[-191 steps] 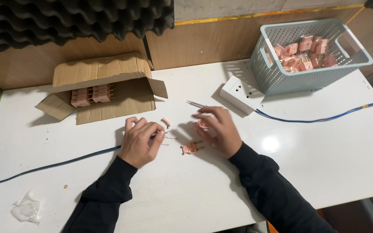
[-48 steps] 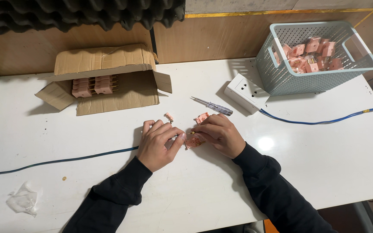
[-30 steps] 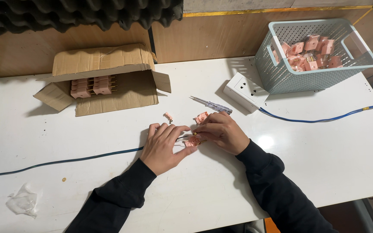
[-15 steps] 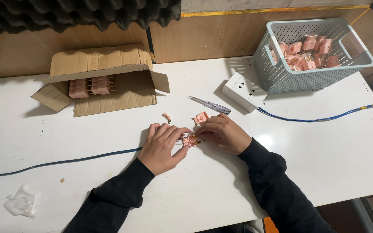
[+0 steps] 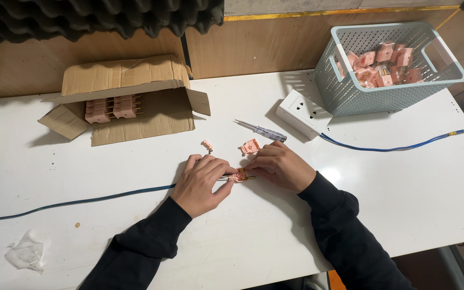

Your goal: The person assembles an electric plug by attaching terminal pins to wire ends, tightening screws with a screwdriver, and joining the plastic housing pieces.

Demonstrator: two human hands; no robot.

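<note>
- Head view, the only one. Both hands met at table centre over one small pink plug part (image 5: 239,175) with brass prongs pointing toward 3 o'clock.
- Left hand (image 5: 202,184): lay over the end of the blue cable (image 5: 81,202), fingertips pinching the pink plug part from its 9 o'clock side. Grip closed on the part.
- Right hand (image 5: 280,165): fingers curled, tips pressed to the same part from 3 o'clock. It touched and steadied the part; whether it truly clamped it I could not tell.
- Progress, as a judgement: assembly of this plug looked mid-way. The part sat on the cable end, yet a pink cover piece (image 5: 250,146) and a small pink clip (image 5: 207,145) lay loose at 12 o'clock of the hands, not yet fitted. The screwdriver (image 5: 261,130) lay untouched beyond them.
- Packages: open brown cardboard box (image 5: 130,96) at 10 o'clock on the table, flaps spread, a short row of pink plugs inside at its left.
- Pale blue perforated plastic basket (image 5: 390,86) at 2 o'clock, holding a heap of pink plugs.
- White socket block (image 5: 303,113) just left of the basket, its own blue lead running off toward 3 o'clock.
- Crumpled clear plastic scrap (image 5: 25,252) at 8 o'clock near the table edge.
- No labels or signs legible; a yellow strip ran along the wooden back wall at 12 o'clock.
</note>
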